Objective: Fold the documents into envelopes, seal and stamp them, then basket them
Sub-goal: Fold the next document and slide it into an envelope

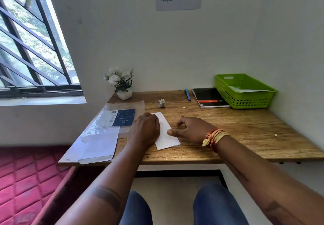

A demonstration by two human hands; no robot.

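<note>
**Folded sheet pinned mid-desk, both hands on it**

Where the near edge of the desk (pixel 245 147) meets the arms, folded white document (pixel 166 133) lying flat, long side angled toward the far edge. Left hand (pixel 145 130) knuckles-up on its left half, fingers curled down and pressing the paper; grip on nothing visible. Right hand (pixel 190 130) just beside the right edge, thumb tip touching the paper, fingers loosely bent above the wood, nothing held. Clear envelope packet (pixel 105 130) along the left edge, partly overhanging the near-left corner. Stamp roll (pixel 161 103) past the document toward the far edge. Pen (pixel 187 95) and black notebook (pixel 209 97) by the far edge; green basket (pixel 243 91) in the far-right corner with paper inside. Flower pot (pixel 123 91) at the far-left corner.
</note>
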